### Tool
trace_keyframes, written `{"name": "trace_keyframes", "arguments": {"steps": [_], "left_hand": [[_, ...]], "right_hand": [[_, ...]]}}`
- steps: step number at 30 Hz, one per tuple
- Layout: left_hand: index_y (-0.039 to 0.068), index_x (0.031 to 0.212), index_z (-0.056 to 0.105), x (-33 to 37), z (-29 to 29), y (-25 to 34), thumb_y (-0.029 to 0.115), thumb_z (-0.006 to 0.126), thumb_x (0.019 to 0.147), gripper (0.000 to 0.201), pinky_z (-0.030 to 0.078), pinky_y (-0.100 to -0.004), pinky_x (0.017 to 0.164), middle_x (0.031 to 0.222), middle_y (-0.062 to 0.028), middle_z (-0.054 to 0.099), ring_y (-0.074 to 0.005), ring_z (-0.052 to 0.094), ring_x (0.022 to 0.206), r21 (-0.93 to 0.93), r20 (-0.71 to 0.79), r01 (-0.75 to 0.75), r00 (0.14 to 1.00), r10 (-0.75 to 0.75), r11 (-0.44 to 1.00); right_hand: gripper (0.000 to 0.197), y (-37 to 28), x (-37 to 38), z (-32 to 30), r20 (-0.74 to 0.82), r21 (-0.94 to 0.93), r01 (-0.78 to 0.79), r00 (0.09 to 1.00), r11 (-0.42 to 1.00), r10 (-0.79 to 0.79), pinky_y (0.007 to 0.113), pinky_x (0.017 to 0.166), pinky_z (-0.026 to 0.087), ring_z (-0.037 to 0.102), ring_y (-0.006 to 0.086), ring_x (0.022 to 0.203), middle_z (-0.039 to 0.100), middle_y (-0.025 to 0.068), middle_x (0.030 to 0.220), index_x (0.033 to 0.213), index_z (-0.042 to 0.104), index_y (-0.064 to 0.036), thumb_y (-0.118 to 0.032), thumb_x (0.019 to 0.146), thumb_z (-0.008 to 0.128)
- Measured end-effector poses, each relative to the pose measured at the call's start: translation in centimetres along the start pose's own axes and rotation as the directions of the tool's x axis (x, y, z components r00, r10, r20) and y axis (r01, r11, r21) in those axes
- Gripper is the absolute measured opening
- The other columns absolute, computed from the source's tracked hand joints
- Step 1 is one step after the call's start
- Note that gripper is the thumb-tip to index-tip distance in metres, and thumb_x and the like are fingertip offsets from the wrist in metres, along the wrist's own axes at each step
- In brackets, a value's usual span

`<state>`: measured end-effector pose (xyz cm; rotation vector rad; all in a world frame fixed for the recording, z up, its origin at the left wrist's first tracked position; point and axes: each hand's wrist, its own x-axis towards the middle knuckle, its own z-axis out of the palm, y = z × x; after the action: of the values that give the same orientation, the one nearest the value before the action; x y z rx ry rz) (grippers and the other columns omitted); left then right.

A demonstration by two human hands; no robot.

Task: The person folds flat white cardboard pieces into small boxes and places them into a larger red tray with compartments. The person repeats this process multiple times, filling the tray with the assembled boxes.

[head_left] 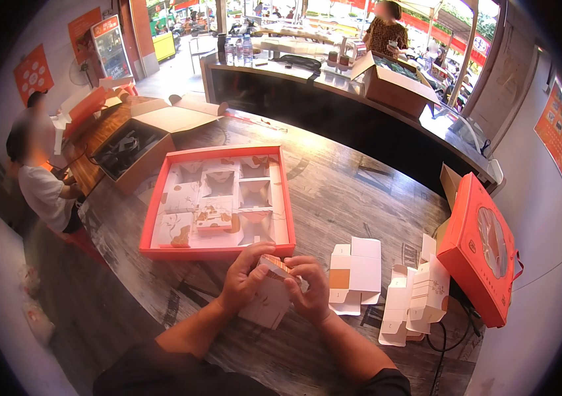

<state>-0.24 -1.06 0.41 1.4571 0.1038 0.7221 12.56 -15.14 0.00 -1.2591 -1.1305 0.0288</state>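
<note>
Between my two hands is a small white folding carton (277, 265) with a brown printed pattern, partly folded up. My left hand (245, 280) grips its left side, thumb along the edge. My right hand (309, 285) holds the right side, its fingers bent over the card. Under my hands a pale printed card panel (266, 309) hangs or lies; whether it belongs to the held carton I cannot tell. Just beyond, a shallow red gift box (218, 253) lies open. Inside it are white patterned compartments, and a closed small carton (214, 222) sits near its front.
Flattened white cartons (364, 267) and partly folded ones (419, 300) lie to the right, beside a red windowed box (472, 251) standing tilted and a black cable (442, 343). An open brown cardboard box (137, 155) stands back left. One person (47, 188) is at left, another (385, 33) beyond the counter.
</note>
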Motion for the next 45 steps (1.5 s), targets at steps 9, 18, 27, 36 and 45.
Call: {"name": "trace_keyframes", "arguments": {"steps": [9, 18, 27, 36, 45], "left_hand": [[-0.003, 0.12, 0.064, -0.1, -0.7, 0.1, 0.015, 0.048, 0.098, 0.032, 0.044, -0.039, 0.11, 0.13, -0.0173, 0.062, -0.0226, 0.058, 0.124, 0.012, 0.075, 0.031, 0.997, -0.032, 0.999], [-0.001, 0.118, 0.065, 0.2, -0.1, -0.3, 0.014, 0.051, 0.102, 0.025, 0.044, -0.0376, 0.108, 0.131, -0.0161, 0.062, -0.0229, 0.058, 0.123, 0.043, 0.114, 0.018, 0.993, -0.023, 0.999], [-0.002, 0.137, 0.051, 0.1, 0.6, 0.6, 0.026, 0.062, 0.103, 0.046, 0.046, -0.0357, 0.105, 0.134, -0.0145, 0.059, -0.0212, 0.058, 0.12, -0.016, 0.124, -0.002, 0.992, 0.004, 1.0], [-0.003, 0.119, 0.06, 0.3, 0.7, -0.3, 0.01, 0.055, 0.098, 0.026, 0.052, -0.0385, 0.101, 0.124, -0.02, 0.065, -0.026, 0.064, 0.112, 0.048, 0.034, -0.054, 0.998, 0.052, 0.997], [0.0, 0.109, 0.063, -0.3, 0.3, -0.1, 0.009, 0.056, 0.098, 0.015, 0.051, -0.0305, 0.086, 0.105, -0.0104, 0.067, -0.0158, 0.062, 0.093, 0.045, -0.061, -0.003, 0.998, 0.006, 0.999]], "right_hand": [[0.017, -0.5, 0.1, 0.5, 0.054, -0.017, 0.051, 0.997, 0.999, -0.05, 0.042, 0.085, 0.056, 0.069, 0.0349, 0.099, 0.07, 0.0172, 0.109, 0.098, 0.063, -0.0049, -0.003, 0.087, 0.076], [0.007, 0.1, -0.6, -0.1, 0.043, 0.045, -0.074, 0.996, 0.996, 0.073, 0.038, 0.085, 0.055, 0.069, 0.0283, 0.098, 0.07, 0.0156, 0.11, 0.098, 0.064, -0.0032, -0.004, 0.094, 0.069], [0.011, 2.6, -1.4, 0.6, 0.072, 0.525, -0.414, 0.892, 0.744, 0.445, 0.026, 0.089, 0.051, 0.061, 0.0105, 0.099, 0.066, 0.0055, 0.109, 0.101, 0.064, -0.0026, -0.013, 0.105, 0.062], [0.021, 2.3, -1.4, -0.2, 0.102, 0.345, -0.328, 0.945, 0.879, 0.312, 0.028, 0.095, 0.048, 0.058, 0.0121, 0.11, 0.062, 0.004, 0.114, 0.119, 0.063, -0.0045, -0.018, 0.103, 0.064], [0.025, 2.5, -1.7, 0.9, 0.197, 0.551, -0.411, 0.91, 0.726, 0.365, 0.033, 0.099, 0.049, 0.058, 0.0166, 0.113, 0.062, 0.0062, 0.115, 0.122, 0.065, -0.0042, -0.006, 0.098, 0.058]]}}
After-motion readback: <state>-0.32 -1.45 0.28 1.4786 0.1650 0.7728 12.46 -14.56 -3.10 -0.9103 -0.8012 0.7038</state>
